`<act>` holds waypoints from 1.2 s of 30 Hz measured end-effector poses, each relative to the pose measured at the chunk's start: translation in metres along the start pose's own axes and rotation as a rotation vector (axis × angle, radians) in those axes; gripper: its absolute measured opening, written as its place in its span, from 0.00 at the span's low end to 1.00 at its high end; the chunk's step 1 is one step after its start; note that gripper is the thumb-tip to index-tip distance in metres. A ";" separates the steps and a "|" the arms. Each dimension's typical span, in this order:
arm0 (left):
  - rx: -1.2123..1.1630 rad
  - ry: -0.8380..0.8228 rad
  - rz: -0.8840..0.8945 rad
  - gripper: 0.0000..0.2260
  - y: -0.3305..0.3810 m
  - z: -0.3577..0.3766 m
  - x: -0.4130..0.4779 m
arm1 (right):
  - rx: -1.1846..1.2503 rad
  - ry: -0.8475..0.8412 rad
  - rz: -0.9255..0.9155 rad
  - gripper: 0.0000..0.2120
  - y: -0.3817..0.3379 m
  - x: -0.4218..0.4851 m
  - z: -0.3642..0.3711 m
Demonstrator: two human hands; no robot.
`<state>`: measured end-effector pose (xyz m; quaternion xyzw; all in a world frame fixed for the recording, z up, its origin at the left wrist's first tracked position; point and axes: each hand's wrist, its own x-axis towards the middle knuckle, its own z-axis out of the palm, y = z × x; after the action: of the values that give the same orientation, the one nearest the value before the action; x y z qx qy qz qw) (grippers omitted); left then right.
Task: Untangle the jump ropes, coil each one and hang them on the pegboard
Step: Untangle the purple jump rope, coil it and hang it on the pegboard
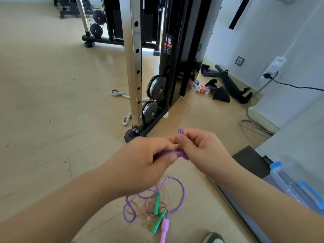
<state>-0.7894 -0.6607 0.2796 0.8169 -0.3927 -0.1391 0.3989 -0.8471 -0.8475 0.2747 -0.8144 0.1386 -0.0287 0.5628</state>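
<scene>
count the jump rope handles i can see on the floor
3. Two green handles lie crossed in the tangle below the hands, and one pink handle lies just right of them, nearest the camera. More may be hidden under the left hand or forearm.

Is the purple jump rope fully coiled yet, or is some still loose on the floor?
Partly coiled. Both hands, left hand and right hand, pinch a bundle of purple jump rope, with loops still loose on the floor.

Most of the purple rope (172,153) is hidden inside the left hand (149,160) and right hand (198,146). The pink handle (164,228) and a shoe (213,238) are cut off at the bottom edge. The clear rope (145,213) tangle is too faint to trace.
</scene>
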 end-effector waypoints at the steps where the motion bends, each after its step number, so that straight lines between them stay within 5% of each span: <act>1: -0.028 0.061 0.003 0.06 -0.004 -0.005 0.002 | 0.008 -0.042 -0.010 0.12 -0.002 -0.002 0.001; 9: -0.199 0.263 -0.031 0.03 -0.025 -0.015 0.013 | 0.233 -0.244 0.110 0.17 -0.013 -0.003 0.004; 15: -0.329 0.048 -0.238 0.14 -0.030 0.013 0.009 | 0.791 -0.319 0.324 0.15 -0.026 -0.011 0.006; 19: -0.184 -0.200 -0.441 0.14 -0.022 0.031 0.003 | 1.005 -0.136 0.343 0.14 -0.022 -0.003 0.004; 22: -0.211 -0.430 -0.475 0.12 -0.008 0.043 -0.008 | 0.844 0.098 0.262 0.13 -0.010 0.009 -0.001; 24: -0.252 -0.500 -0.447 0.12 0.004 0.045 -0.011 | 0.254 0.229 0.194 0.11 0.001 0.012 -0.004; 26: -0.218 -0.431 -0.360 0.11 0.011 0.043 -0.007 | -0.255 0.190 0.118 0.09 0.012 0.012 -0.005; 28: -0.173 -0.234 -0.236 0.09 0.014 0.032 0.001 | -0.366 0.139 0.063 0.10 0.020 0.011 -0.004; 32: -0.202 0.111 -0.157 0.10 0.001 0.002 0.011 | 0.038 -0.023 0.118 0.14 0.010 0.004 0.000; 36: -0.212 0.249 -0.195 0.11 -0.018 -0.005 0.015 | 0.365 -0.250 0.223 0.15 -0.006 -0.004 0.002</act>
<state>-0.7675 -0.6627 0.2705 0.8153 -0.2423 -0.1157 0.5130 -0.8492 -0.8423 0.2797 -0.6760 0.1495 0.1103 0.7131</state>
